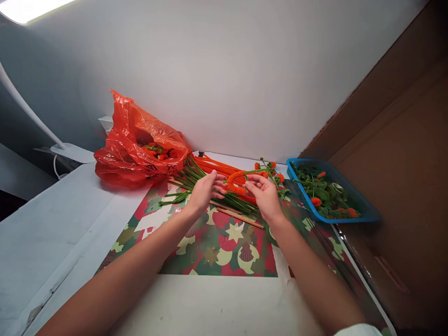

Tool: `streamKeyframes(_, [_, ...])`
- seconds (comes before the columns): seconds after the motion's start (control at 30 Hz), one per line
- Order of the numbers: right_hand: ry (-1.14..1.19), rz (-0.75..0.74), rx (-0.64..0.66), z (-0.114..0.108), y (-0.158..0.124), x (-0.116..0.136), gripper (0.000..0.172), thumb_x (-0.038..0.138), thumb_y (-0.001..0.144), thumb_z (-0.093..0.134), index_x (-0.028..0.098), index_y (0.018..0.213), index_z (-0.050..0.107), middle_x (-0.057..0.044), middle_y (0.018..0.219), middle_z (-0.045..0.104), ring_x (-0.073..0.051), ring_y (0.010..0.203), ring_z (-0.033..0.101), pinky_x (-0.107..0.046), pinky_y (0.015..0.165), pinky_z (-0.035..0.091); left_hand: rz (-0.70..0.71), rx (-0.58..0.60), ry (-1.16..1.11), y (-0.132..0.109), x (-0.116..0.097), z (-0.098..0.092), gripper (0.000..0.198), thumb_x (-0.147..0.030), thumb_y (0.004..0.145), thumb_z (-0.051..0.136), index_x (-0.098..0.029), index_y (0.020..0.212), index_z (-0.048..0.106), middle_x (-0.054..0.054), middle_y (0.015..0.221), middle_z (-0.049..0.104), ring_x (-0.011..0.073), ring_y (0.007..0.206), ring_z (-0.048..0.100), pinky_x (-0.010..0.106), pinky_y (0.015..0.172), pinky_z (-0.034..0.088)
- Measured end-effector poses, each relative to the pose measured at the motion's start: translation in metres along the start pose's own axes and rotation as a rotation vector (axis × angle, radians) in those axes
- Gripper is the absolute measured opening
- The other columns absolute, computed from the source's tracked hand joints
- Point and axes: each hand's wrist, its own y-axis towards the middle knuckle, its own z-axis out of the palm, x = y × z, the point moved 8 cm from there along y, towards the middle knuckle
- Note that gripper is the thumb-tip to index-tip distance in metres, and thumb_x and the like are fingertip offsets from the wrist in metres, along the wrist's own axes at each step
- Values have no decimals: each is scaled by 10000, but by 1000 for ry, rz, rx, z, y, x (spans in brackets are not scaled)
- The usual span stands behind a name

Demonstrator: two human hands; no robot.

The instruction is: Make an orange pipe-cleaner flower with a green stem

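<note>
Both my hands work at an orange pipe cleaner (236, 182) bent into a loop above the patterned paper (224, 247). My left hand (205, 190) pinches its left end with fingertips together. My right hand (265, 193) grips the right part, fingers curled round it, where a green stem with small orange flowers (268, 167) joins. Under the hands lie a bundle of green pipe cleaners (196, 177) and a bundle of orange ones (217, 165). Two thin wooden sticks (241, 217) rest on the paper just below my hands.
A red plastic bag (136, 142) holding orange and green pieces lies at the back left. A blue basket (364, 210) of green leaves and orange buds stands at the right, beside a brown cardboard wall (402, 154). A white lamp base (72, 151) sits far left.
</note>
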Motion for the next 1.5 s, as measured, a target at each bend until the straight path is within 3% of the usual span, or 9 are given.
streamKeyframes(0.13, [17, -7, -10, 0, 1, 1, 382, 375, 556, 795, 173, 851, 663, 0, 691, 654, -144, 665, 629, -272, 613, 554, -14, 76, 105, 1, 1, 4, 444, -571, 699, 672, -137, 771, 604, 26, 689, 630, 124, 563, 613, 230, 509, 507])
streamKeyframes(0.43, [140, 221, 141, 8, 2, -19, 462, 605, 623, 732, 202, 758, 548, -4, 648, 661, -161, 607, 640, -279, 536, 522, 209, 218, 326, -7, -14, 17, 329, -498, 796, 595, -177, 721, 591, -13, 624, 577, 113, 552, 546, 216, 517, 463])
streamKeyframes(0.6, [180, 155, 24, 0, 7, -17, 505, 588, 477, 805, 185, 653, 557, 27, 589, 593, -115, 537, 556, -244, 502, 472, 240, 237, 390, -9, -17, 19, 308, -441, 811, 569, -179, 650, 559, -12, 604, 584, 107, 543, 513, 220, 534, 430])
streamKeyframes(0.73, [208, 28, -156, -20, 10, -4, 445, 550, 514, 797, 173, 653, 607, 36, 587, 548, -79, 523, 474, -207, 477, 411, 255, 169, 390, -8, -27, 11, 268, -341, 759, 575, -185, 553, 504, -28, 509, 521, 99, 495, 466, 219, 508, 378])
streamKeyframes(0.87, [216, -30, -168, -29, 13, 5, 410, 531, 563, 786, 170, 715, 667, 29, 599, 540, -81, 528, 469, -214, 494, 417, 141, 349, 410, -7, -22, 15, 238, -296, 719, 579, -184, 518, 519, -20, 485, 538, 102, 477, 481, 224, 506, 396])
streamKeyframes(0.97, [192, -8, -143, -27, 13, 5, 412, 538, 554, 788, 168, 701, 678, 27, 588, 535, -85, 529, 469, -209, 478, 405, 51, 517, 411, -12, -14, 24, 215, -361, 736, 612, -167, 646, 627, 27, 635, 654, 146, 602, 592, 263, 598, 479])
streamKeyframes(1.17, [129, 72, 72, 5, 2, -3, 394, 535, 553, 792, 166, 646, 692, 22, 584, 575, -90, 557, 502, -221, 549, 453, 28, 440, 315, -15, -6, 30, 494, -543, 768, 626, -153, 1071, 623, 82, 1058, 654, 200, 915, 601, 294, 742, 480])
streamKeyframes(1.3, [34, 51, 177, 20, -5, -6, 376, 531, 607, 760, 167, 694, 726, 6, 592, 613, -99, 553, 514, -234, 555, 451, -80, 512, 236, -22, 8, 42, 440, -566, 796, 586, -145, 924, 598, 15, 790, 595, 126, 669, 550, 250, 606, 427])
streamKeyframes(1.5, [18, 7, 83, 9, 1, -5, 385, 544, 613, 748, 163, 653, 709, 0, 600, 614, -98, 574, 519, -231, 578, 451, -33, 474, 335, -24, 4, 44, 426, -578, 840, 483, -185, 693, 414, -60, 598, 378, 67, 493, 298, 201, 440, 245])
